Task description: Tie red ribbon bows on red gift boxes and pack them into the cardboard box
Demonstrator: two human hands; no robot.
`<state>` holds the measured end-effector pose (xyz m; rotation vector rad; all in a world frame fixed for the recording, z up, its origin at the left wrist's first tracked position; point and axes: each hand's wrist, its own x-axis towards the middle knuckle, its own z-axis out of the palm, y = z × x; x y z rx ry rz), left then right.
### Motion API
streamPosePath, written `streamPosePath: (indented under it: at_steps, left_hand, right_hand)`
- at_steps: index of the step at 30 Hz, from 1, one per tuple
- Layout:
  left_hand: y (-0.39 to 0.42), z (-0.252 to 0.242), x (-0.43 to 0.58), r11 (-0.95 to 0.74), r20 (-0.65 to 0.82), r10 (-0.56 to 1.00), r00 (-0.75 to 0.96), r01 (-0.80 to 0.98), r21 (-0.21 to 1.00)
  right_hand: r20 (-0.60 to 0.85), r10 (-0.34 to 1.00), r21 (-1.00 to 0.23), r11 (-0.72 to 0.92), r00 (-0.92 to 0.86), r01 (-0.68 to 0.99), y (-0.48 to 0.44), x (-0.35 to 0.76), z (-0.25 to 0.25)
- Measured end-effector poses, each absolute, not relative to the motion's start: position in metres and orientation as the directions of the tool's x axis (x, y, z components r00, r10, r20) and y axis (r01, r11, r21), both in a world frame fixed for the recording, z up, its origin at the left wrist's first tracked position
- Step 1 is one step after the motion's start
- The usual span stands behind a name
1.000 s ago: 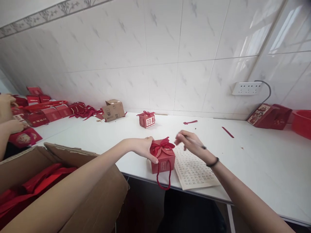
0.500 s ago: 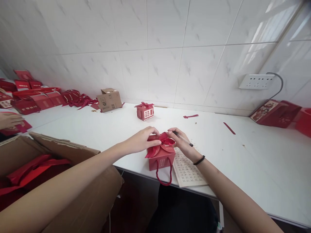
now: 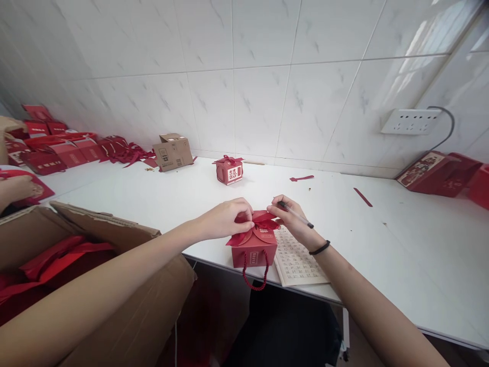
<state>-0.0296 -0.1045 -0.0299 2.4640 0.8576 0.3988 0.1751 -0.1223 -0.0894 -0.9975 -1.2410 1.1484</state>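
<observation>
Gift box, bow pinched by left hand and curled right hand clasping pen; possible loosening from uneven tugs.

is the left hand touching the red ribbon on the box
Touching: in the head view, the left hand pinches the red ribbon between thumb and fingers.

Couldn't read notebook, too sm.; also partly hidden behind R hand. Couldn't make out exact hold of L hand on bow. Saw co-worker's hand only blurry, cut off at L edge. Lost pt of lg. carton to L edge, pt of red tub to R.
</observation>
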Motion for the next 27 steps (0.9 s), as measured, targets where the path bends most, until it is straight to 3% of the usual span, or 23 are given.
streamPosePath:
  at_steps: [10,27]
  left_hand:
    - [-0.109,-0.028,-0.029,-0.712,0.15,0.662,0.734,0.555,0.431]
    - [-0.101,-0.033,-0.028,-0.632,0.093,0.714,0.694,0.581,0.513]
  right_hand:
    - [0.084,0.93,-0.975,0.151,-0.356,0.164,-0.133,0.193,-0.072]
    - [0.044,0.876,-0.946,0.191,-0.481,0.263,-0.148,0.194,-0.061]
